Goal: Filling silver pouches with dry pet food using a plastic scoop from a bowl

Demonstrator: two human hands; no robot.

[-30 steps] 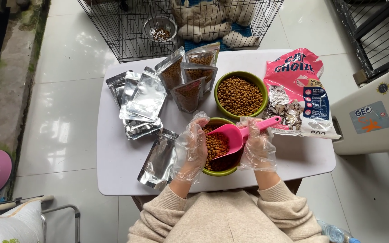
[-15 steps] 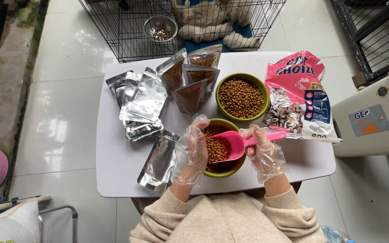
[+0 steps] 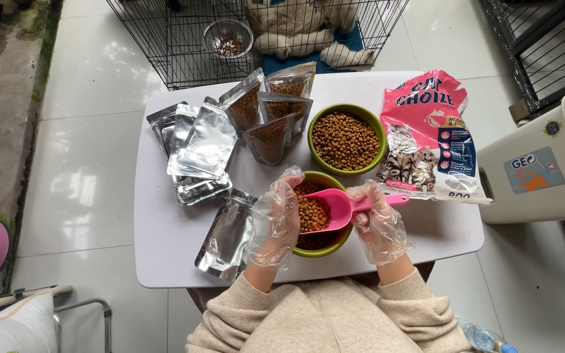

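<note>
Both my hands wear clear plastic gloves. My right hand grips the handle of a pink scoop filled with brown kibble, held over the near green bowl of kibble. My left hand rests at the bowl's left rim, fingers apart, touching the scoop's left side. An empty silver pouch lies flat just left of that hand. A second green bowl full of kibble stands behind.
Three filled clear-front pouches stand at the table's back middle. A stack of empty silver pouches lies at the left. A pink pet-food bag lies at the right. A wire cage stands behind the white table; a white bin is right.
The scoop has come level and now sits full of kibble above the near bowl. My left hand has shifted slightly toward the scoop.
</note>
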